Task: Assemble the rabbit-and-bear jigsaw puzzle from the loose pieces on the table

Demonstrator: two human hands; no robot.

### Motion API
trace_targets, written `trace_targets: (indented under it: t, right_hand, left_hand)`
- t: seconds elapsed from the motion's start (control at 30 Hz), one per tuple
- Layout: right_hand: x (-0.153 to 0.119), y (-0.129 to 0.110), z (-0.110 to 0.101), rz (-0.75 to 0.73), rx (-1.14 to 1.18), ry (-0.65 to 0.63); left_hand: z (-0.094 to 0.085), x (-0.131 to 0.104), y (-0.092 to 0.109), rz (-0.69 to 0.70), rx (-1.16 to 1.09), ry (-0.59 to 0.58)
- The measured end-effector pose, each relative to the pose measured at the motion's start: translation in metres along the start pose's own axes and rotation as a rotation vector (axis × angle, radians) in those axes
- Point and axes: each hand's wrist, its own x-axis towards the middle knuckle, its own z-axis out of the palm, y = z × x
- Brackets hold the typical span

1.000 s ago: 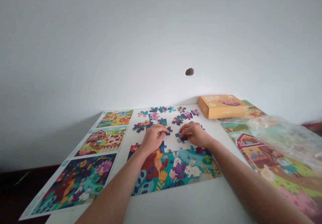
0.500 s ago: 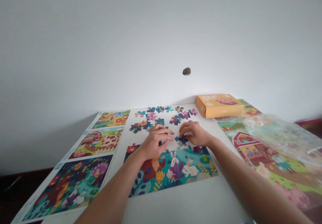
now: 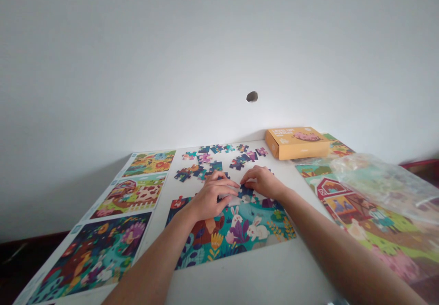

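A partly joined puzzle (image 3: 240,232) with white rabbits and plants lies flat on the white table (image 3: 260,273). Over its upper left part is my left hand (image 3: 214,195), fingers apart and slightly bent, with nothing visible in them. My right hand (image 3: 262,181) is curled at the puzzle's top edge, its fingertips on a dark blue puzzle piece (image 3: 246,191). The finger and thumb close around that piece. Loose pieces (image 3: 216,165) lie beyond the hands, and another loose group (image 3: 240,161) sits to its right.
At the left lies a sheet with three printed pictures (image 3: 99,254). A yellow puzzle box (image 3: 298,144) stands at the back right, against the wall. Clear plastic wrapping (image 3: 380,181) partly covers a farm picture (image 3: 373,218) at the right.
My right hand has shifted slightly left, with the dark blue piece at its fingertips. My left hand has hardly moved. The whole view has shifted a little.
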Motion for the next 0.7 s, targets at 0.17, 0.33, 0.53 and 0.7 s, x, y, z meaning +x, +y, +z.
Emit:
trace_targets:
  t: [0.17,0.33,0.53,0.7]
  right_hand:
    - [0.0004,-0.0021,0.0072,-0.041,0.036,-0.005]
    - [-0.0006,-0.0067,0.0065,-0.058,0.03,-0.005]
    - [0.0001,-0.0021,0.003,0.021,-0.076,0.018]
    - [0.0011,0.0005,-0.0005,0.06,-0.094,-0.002]
  left_hand:
    - [-0.0006,0.0009,0.0031,-0.001,0.0,-0.009]
    - [0.0,0.0011,0.002,-0.016,-0.002,-0.007]
    - [0.0,0.001,-0.0002,-0.045,0.011,-0.031]
    - [-0.0009,0.0004,0.0003,-0.063,0.013,-0.047]
